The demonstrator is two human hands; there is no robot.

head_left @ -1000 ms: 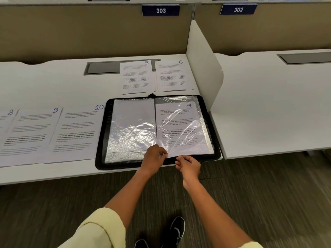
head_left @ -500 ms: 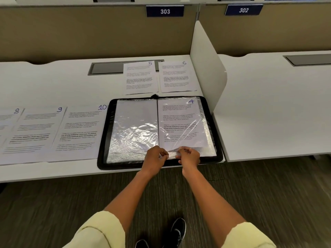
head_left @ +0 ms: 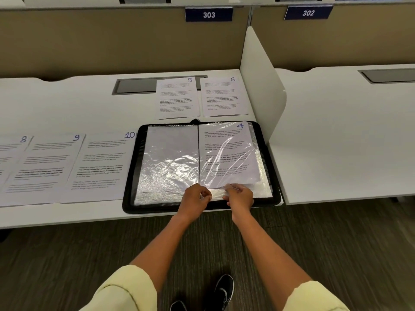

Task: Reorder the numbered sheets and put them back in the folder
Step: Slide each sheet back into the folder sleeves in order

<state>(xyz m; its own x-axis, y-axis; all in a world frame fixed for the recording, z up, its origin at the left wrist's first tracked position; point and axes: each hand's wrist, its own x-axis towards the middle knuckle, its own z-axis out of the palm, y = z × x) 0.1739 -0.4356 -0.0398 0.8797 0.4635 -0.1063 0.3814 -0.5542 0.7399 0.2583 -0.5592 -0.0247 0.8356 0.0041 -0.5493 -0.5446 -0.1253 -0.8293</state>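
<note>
We stand at the desk (head_left: pixel 67 104) with the folder (head_left: pixel 131 176) lying open at its near edge, and we take that folder as our landmark. Sheet 4 (head_left: pixel 226 151) sits in the folder's right-hand plastic sleeve (head_left: pixel 258 189), most of the way in, its lower edge just short of the sleeve's near end. Our left hand (head_left: pixel 195 199) pinches the clear film at the folder's near edge beside the spine; our right hand (head_left: pixel 239 196) pinches the same film just to the right of it, fingers curled on the plastic. Beyond the folder's far edge lie sheet 5 (head_left: pixel 176 97) and sheet 6 (head_left: pixel 222 97), side by side. To the folder's left lie sheet 10 (head_left: pixel 98 167), touching the cover, then sheet 9 (head_left: pixel 45 162) and sheet 8 (head_left: pixel 11 153).

We judge the paper light, thin and floppy, quick to buckle if pushed from one corner. The film looks slick, crinkled and clingy, so it probably drags on the sheet. Best to hold the sleeve's mouth taut with one hand and feed each sheet by its edge, flat and square
</note>
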